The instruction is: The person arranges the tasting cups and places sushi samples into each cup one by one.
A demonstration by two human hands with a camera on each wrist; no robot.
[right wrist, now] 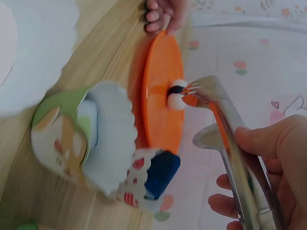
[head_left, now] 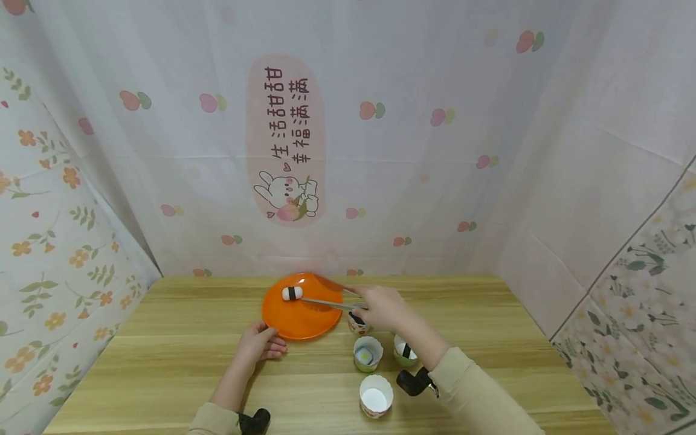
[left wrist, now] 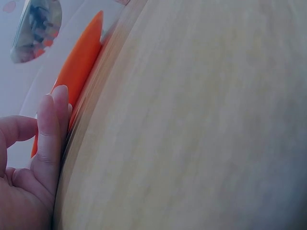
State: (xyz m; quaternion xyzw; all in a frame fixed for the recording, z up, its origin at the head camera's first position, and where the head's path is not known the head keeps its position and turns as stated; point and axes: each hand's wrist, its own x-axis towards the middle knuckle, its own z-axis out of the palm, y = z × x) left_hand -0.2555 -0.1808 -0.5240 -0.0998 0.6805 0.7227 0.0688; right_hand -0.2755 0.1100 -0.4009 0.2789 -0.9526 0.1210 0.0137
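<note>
My left hand [head_left: 261, 343] pinches the near left rim of an orange plate [head_left: 304, 329], thumb on top and fingers along its outer side. On the plate lies a white sushi piece [head_left: 286, 293] with a black band around its middle. Metal tongs [right wrist: 229, 139] are in my right hand [head_left: 383, 307], thumb on one arm and fingers around the other. The tong jaws stand apart, one with thin tines right at the sushi piece [right wrist: 177, 101] and the other away from it.
Several paper cups stand right of the plate. One cup [head_left: 359, 328] holds a dark piece, another cup [head_left: 367, 367] a pale green-and-white piece, and a third cup [head_left: 402, 360] a black-banded white piece. Nearest is a white cup [head_left: 375, 399]. A patterned curtain [head_left: 424, 199] hangs behind the wooden table [head_left: 196, 320].
</note>
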